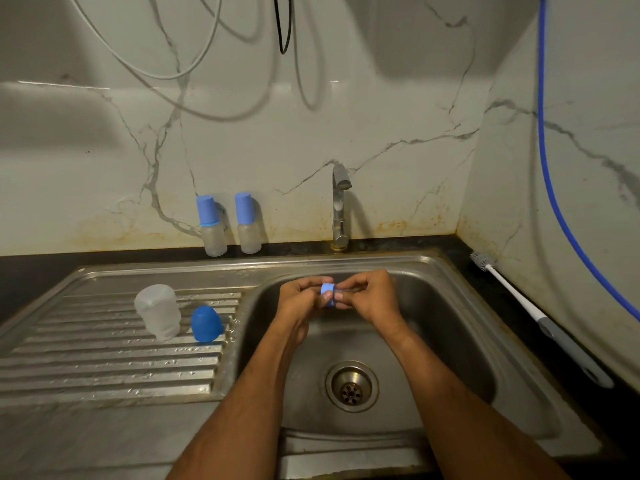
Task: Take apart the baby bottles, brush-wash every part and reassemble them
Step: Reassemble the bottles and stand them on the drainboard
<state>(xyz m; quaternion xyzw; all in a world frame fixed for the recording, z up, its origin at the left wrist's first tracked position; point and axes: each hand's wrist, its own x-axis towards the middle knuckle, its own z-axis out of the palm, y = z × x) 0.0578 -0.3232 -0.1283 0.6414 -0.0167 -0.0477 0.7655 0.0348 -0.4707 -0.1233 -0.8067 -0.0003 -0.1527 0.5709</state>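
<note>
Over the sink (460, 299) both hands meet around a blue ring (327, 295). The left hand (300, 299) pinches the ring between curled fingers and thumb; the right hand (370, 296) pinches a clear nipple (343, 293) sticking out of the ring's right side (mostly hidden by fingers). On the drainboard (104, 368) to the left a clear bottle (157, 311) stands upside down, with a blue cap (206, 323) just beside it. Two capped bottles (212, 225) stand upright against the wall, left of the tap (339, 206). A brush (533, 313) lies on the counter at right.
</note>
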